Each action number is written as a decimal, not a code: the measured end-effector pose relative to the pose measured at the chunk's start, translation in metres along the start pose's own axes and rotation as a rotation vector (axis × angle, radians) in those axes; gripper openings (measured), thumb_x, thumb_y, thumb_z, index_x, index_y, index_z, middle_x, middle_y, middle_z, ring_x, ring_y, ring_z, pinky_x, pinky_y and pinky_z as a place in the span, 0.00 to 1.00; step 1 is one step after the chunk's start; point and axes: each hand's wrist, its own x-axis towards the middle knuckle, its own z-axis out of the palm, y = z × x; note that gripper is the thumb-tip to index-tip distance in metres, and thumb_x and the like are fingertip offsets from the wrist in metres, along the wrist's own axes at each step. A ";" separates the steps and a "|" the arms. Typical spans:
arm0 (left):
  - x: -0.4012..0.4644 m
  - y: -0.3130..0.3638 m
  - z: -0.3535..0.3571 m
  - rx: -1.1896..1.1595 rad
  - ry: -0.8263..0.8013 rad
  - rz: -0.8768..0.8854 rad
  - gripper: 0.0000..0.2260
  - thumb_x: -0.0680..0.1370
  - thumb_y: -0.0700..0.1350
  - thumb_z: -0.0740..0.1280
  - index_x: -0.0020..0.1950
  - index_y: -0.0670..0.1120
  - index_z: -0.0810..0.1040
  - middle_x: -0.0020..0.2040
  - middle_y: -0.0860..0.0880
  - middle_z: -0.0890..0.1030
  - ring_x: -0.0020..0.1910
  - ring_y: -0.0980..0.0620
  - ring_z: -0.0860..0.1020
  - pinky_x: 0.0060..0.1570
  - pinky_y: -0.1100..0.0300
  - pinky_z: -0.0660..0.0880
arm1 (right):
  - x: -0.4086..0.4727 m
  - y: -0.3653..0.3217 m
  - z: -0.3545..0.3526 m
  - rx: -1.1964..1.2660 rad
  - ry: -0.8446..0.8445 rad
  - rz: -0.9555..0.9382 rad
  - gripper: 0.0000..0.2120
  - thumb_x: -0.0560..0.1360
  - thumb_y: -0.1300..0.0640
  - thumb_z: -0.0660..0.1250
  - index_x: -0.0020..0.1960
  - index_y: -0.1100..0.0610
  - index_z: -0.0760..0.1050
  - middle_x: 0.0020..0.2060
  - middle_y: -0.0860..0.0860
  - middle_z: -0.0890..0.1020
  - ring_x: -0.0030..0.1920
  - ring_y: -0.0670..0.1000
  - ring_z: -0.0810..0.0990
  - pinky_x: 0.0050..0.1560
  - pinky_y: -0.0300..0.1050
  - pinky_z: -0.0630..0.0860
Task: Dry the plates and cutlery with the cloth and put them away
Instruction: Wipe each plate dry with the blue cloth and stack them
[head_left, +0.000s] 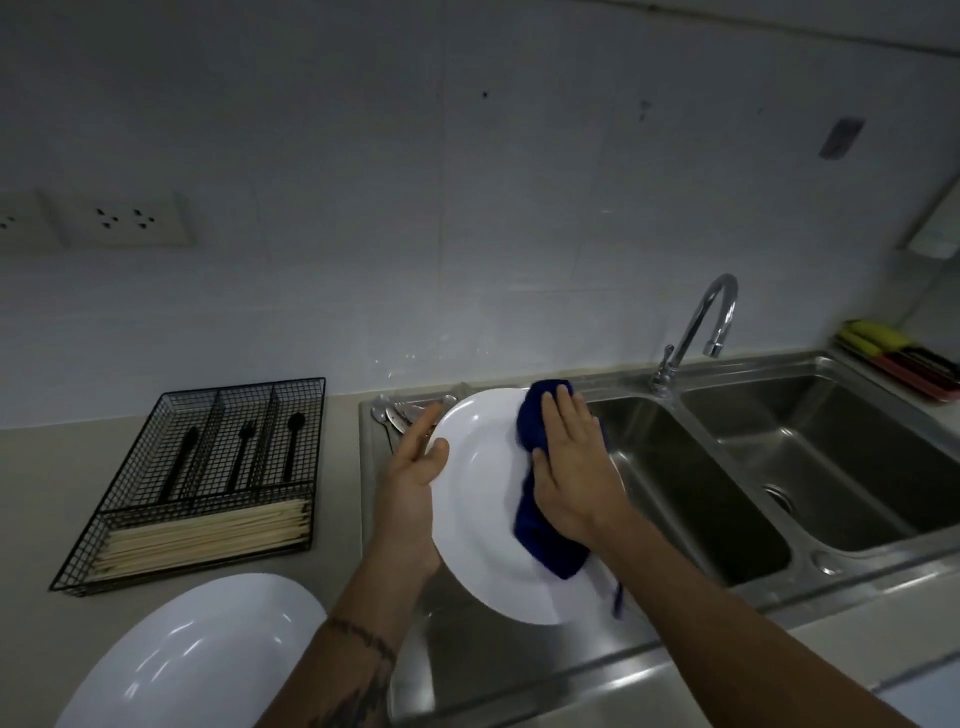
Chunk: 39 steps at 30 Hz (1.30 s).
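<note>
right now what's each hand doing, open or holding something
Left hand: holds the white plate by its rim, thumb on its face.
Right hand: open, flat fingers pressing the blue cloth onto the plate.

Location: domestic kitchen. Indicators: double steel sink (727, 467) with tap (696, 332) against a tiled wall (467, 182); left of the sink, a wire cutlery tray (208, 467) on the surface (52, 493).
</note>
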 end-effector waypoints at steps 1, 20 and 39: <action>0.000 -0.003 0.002 0.022 -0.010 -0.015 0.16 0.81 0.39 0.62 0.62 0.57 0.78 0.60 0.46 0.81 0.54 0.41 0.81 0.52 0.44 0.79 | 0.004 -0.007 0.001 0.013 0.011 -0.024 0.30 0.82 0.52 0.52 0.79 0.57 0.42 0.78 0.52 0.45 0.77 0.52 0.40 0.75 0.47 0.39; 0.017 0.038 -0.011 0.444 -0.298 -0.023 0.24 0.81 0.34 0.60 0.73 0.56 0.69 0.61 0.48 0.81 0.55 0.47 0.81 0.51 0.53 0.77 | 0.006 0.016 -0.045 0.090 -0.128 -0.020 0.37 0.64 0.37 0.57 0.73 0.35 0.54 0.59 0.50 0.73 0.57 0.55 0.74 0.58 0.52 0.72; 0.001 -0.001 0.017 0.286 0.197 0.130 0.21 0.76 0.30 0.62 0.61 0.53 0.77 0.51 0.53 0.84 0.41 0.53 0.83 0.35 0.59 0.79 | -0.050 0.002 -0.005 -0.104 -0.093 0.107 0.36 0.75 0.42 0.51 0.78 0.53 0.44 0.78 0.57 0.46 0.77 0.58 0.44 0.75 0.59 0.42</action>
